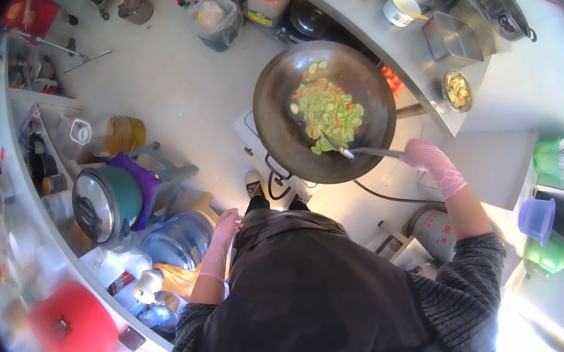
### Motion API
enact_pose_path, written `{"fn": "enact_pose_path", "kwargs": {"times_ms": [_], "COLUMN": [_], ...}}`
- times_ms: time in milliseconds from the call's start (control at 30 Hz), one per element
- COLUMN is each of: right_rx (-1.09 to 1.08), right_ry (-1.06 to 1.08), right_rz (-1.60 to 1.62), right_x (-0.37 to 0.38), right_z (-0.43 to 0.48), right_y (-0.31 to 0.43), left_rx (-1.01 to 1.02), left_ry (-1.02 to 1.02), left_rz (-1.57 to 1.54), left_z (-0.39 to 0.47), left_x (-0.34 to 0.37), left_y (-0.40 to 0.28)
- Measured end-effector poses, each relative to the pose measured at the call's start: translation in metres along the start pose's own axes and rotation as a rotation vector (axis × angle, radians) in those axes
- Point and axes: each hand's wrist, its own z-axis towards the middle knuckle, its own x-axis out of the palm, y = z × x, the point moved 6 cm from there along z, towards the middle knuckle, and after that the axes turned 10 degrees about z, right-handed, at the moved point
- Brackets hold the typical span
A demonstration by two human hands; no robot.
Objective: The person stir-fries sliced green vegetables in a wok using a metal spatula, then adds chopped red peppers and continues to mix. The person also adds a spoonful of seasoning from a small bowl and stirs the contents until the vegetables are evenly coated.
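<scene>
A large dark wok (pixel 274 118) stands before me, holding sliced green vegetables (pixel 329 108) with bits of orange among them. My right hand (pixel 422 156), in a pink glove, grips the handle of a metal cooking spatula (pixel 377 151). The spatula's blade rests in the near side of the vegetables and is partly covered by them. By the left side of my dark apron (pixel 302 291) is my left hand (pixel 226 224), also gloved in pink. Nothing is seen in it; its fingers look half curled, but how far they are closed is unclear.
A steel counter (pixel 407 68) with bowls, a steel pan (pixel 453 38) and a dish of yellowish slices (pixel 458 91) runs along the right. At left are a green lidded pot (pixel 119 197) and a water jug (pixel 178 240). A gas cylinder (pixel 431 231) stands low right. Another person (pixel 34 19) is far left.
</scene>
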Motion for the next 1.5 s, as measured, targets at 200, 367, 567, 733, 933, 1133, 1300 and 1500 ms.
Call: {"fn": "enact_pose_path", "kwargs": {"times_ms": [200,367,567,733,933,1133,1300,1500], "right_rx": [0.131,0.033,0.068,0.067,0.113,0.188,0.028,0.171], "right_ry": [0.276,0.030,0.003,-0.092,-0.153,-0.260,-0.077,-0.176], "right_rz": [0.816,1.054,1.469,1.247,0.718,1.010,1.106,0.942], "right_x": [0.061,0.109,0.123,0.152,0.176,0.150,0.156,0.156], "right_z": [-0.004,0.055,0.079,0.082,0.058,0.092,0.082,0.056], "right_y": [-0.059,-0.006,0.040,0.066,0.005,0.049,0.083,0.030], "left_rx": [0.023,-0.004,0.000,-0.032,-0.015,-0.045,-0.003,0.005], "left_ry": [-0.033,-0.026,-0.034,-0.036,-0.032,-0.006,0.001,0.024], "left_rz": [0.003,0.055,0.046,0.066,0.074,0.065,0.117,0.125], "left_z": [0.004,-0.004,-0.013,-0.012,-0.003,0.004,0.005,0.007], "left_x": [-0.018,-0.023,-0.025,-0.019,-0.013,-0.013,-0.015,-0.019], "left_y": [0.002,0.007,0.006,0.009,0.010,0.014,0.002,0.006]}}
